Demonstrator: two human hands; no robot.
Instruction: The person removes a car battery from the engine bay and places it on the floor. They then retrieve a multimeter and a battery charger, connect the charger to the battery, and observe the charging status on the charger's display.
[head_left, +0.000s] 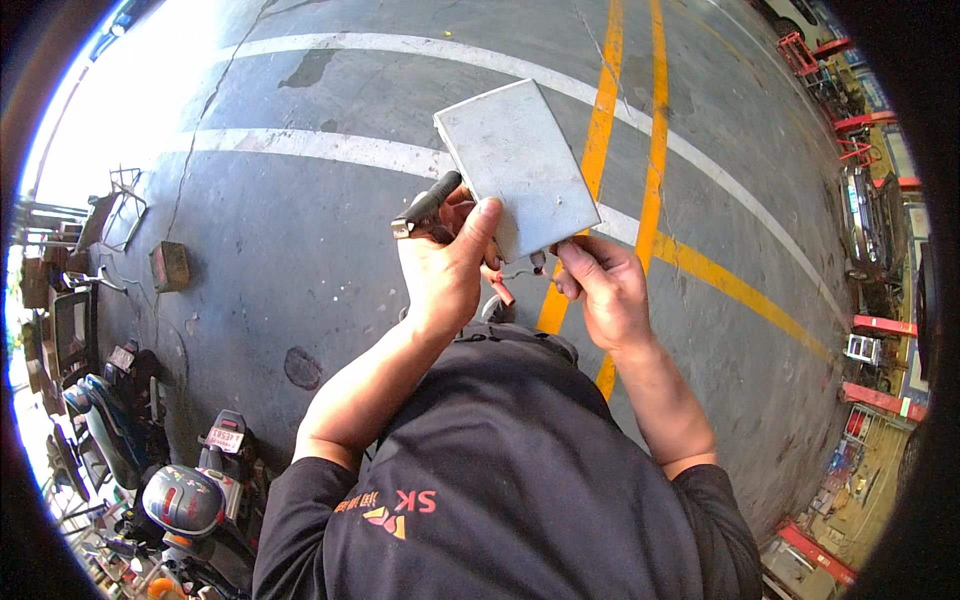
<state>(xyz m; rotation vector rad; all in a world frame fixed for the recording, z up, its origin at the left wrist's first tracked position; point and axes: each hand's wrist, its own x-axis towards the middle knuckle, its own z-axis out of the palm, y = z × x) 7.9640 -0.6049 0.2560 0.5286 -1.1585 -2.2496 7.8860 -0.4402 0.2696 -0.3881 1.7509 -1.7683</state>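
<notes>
A flat grey rectangular metal panel with a turned-up left edge is held tilted in front of my body. My left hand grips its lower left side, thumb on the face. In the same hand lies a dark cylindrical piece with a bright metal end. My right hand is closed in a pinch just below the panel's lower corner; what its fingertips hold is too small to tell. Between the hands, under the panel, hang a thin wire and a short red-orange piece, partly hidden.
Grey concrete floor with white and yellow painted lines spreads ahead. A small rusty box stands to the left. Scooters with a helmet crowd the lower left. Along the right side are red metal frames and shelving.
</notes>
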